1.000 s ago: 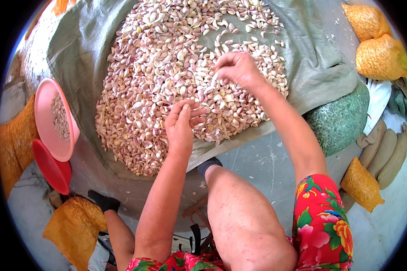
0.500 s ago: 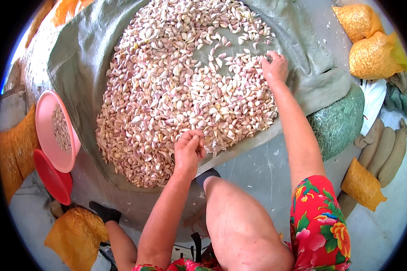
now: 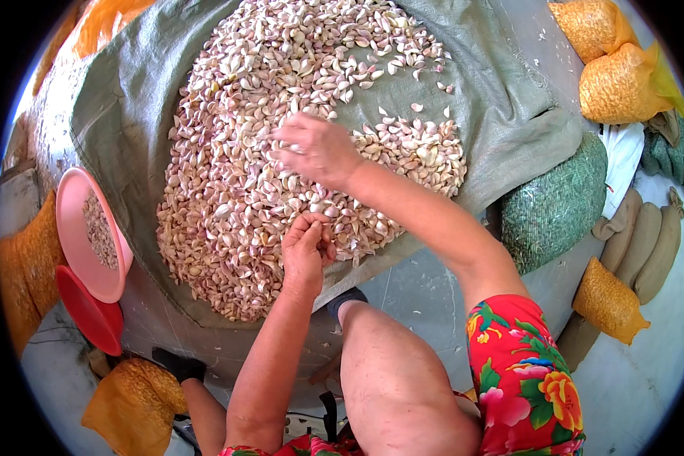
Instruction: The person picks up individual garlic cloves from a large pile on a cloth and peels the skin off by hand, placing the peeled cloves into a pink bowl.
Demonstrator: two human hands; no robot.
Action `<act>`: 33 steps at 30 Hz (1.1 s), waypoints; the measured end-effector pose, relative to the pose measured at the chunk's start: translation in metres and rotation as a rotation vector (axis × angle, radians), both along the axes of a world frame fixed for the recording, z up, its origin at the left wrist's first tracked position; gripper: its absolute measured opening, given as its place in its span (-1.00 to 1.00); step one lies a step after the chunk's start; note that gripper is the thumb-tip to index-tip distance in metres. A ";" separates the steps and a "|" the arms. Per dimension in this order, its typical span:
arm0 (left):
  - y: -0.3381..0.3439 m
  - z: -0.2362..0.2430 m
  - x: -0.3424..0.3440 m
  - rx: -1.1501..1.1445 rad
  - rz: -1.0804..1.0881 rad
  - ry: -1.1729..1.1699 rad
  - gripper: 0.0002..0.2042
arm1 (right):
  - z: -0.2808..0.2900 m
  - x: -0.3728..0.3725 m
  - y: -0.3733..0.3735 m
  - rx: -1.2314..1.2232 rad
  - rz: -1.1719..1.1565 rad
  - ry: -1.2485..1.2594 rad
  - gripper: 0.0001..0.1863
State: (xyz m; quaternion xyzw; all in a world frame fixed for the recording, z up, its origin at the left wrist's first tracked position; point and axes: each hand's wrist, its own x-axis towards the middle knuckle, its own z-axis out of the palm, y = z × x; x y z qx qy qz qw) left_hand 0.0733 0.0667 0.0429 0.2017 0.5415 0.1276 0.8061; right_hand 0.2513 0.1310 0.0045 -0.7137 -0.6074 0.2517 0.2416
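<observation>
A broad heap of garlic cloves point(image 3: 228, 152), white and purple-tinged, lies spread on a grey-green woven sheet point(image 3: 501, 144). My left hand point(image 3: 305, 254) is at the near edge of the heap, its fingers curled into a pinch; whatever is between them is hidden. Over the middle of the cloves reaches my right hand point(image 3: 319, 148), palm down, its fingers smeared by motion, so I cannot make out whether they grip a clove. Right of that hand the sheet shows through a thinned patch, with a few loose cloves around it.
A pink basin point(image 3: 67, 216) with small cloves stands at the left, a red basin point(image 3: 91, 315) beside it. Orange mesh sacks point(image 3: 623, 83) sit at the far right, and a green woven sack point(image 3: 558, 205) rests by the sheet's right edge. My bare leg point(image 3: 395, 365) extends near the heap.
My right hand has swung left from the heap's right edge to its middle. Cloves near the thinned patch have shifted and more sheet shows there. The left hand stays almost in place.
</observation>
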 end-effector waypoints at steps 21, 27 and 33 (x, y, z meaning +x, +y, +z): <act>0.009 0.008 -0.040 0.019 -0.026 0.074 -0.88 | -0.039 0.061 0.138 -0.271 0.021 -0.535 -0.61; -0.006 0.010 -0.061 -0.005 -0.112 0.111 -0.88 | -0.045 0.096 0.021 -0.153 -0.163 -0.518 -0.45; -0.080 -0.030 -0.072 0.385 -0.424 0.062 -0.91 | -0.027 0.092 -0.077 -0.298 -0.128 -0.468 -0.24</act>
